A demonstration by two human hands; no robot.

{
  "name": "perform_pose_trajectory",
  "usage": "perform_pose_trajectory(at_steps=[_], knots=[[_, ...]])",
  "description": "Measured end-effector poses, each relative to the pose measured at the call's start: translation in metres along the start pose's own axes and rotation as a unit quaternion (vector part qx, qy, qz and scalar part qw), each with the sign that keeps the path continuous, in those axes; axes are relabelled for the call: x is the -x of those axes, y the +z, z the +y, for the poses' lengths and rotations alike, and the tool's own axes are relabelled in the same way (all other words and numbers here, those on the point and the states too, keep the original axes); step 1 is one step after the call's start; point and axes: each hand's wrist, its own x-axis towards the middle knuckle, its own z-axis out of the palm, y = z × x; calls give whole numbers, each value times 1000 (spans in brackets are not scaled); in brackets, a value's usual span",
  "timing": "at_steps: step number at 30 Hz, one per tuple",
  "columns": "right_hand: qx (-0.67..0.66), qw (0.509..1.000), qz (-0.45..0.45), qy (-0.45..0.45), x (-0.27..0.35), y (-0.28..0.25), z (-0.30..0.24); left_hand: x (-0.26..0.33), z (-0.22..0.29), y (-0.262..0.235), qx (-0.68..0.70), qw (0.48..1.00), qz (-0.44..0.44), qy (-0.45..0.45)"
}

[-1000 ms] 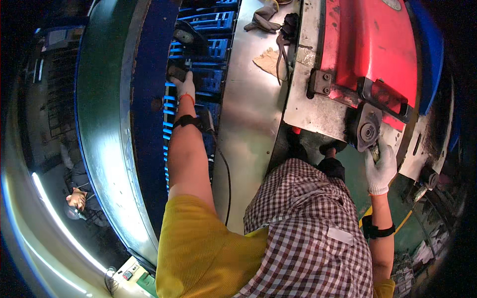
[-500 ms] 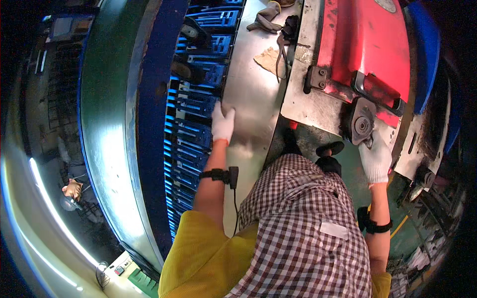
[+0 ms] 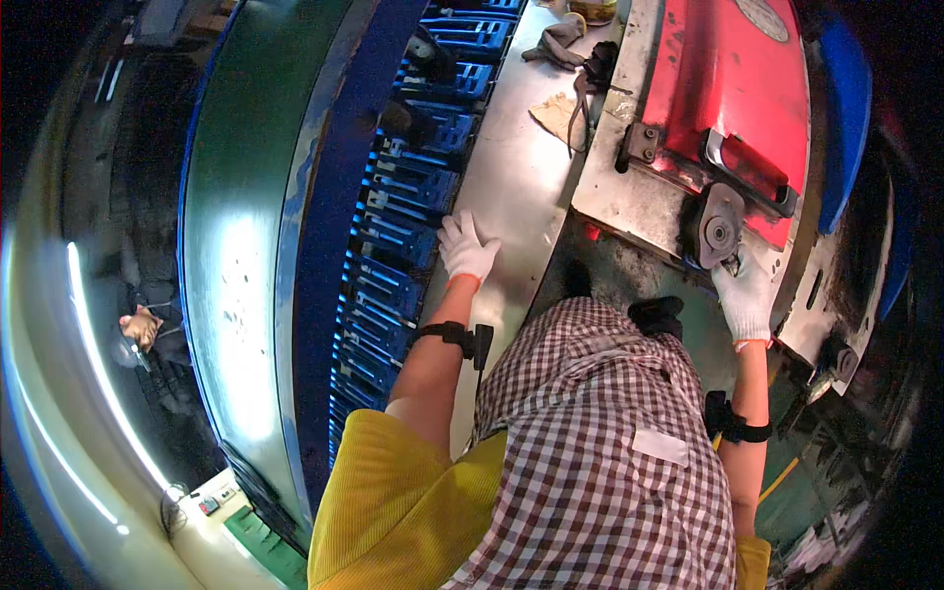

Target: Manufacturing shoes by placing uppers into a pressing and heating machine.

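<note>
My left hand [image 3: 468,248], in a white glove, lies with fingers spread on the bare metal ledge [image 3: 513,162]. Its fingertips are close to the row of blue slotted parts [image 3: 398,261] along the machine. My right hand [image 3: 744,297], also gloved in white, is closed at the lower end of a dark oval metal piece [image 3: 721,226] with a round centre; some of its fingers are hidden. That piece sits at the near end of a red cover [image 3: 723,88] on a worn, pale metal plate [image 3: 615,202]. A black handle [image 3: 752,177] is fixed beside it.
A grey glove [image 3: 557,43], a tan scrap [image 3: 556,116] and a dark pliers-like tool [image 3: 580,103] lie farther along the ledge. A long blue beam [image 3: 334,197] borders the left side. Another worn plate [image 3: 826,285] stands at the right.
My left hand has spread its fingers flat on the ledge. My right hand stays at the dark oval piece. The whole view has shifted slightly.
</note>
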Motion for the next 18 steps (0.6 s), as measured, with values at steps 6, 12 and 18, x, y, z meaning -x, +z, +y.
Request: perform_pose_trajectory(at_steps=[6,12,18], knots=[[30,1000,-2,6,2,-4,-8,2,0,6,-15,1000,6,-26],[29,999,-7,19,4,-8,-21,2,4,2,-11,999,-7,-33],[38,999,-13,26,4,-8,-22,5,12,-2,-9,999,-22,-41]])
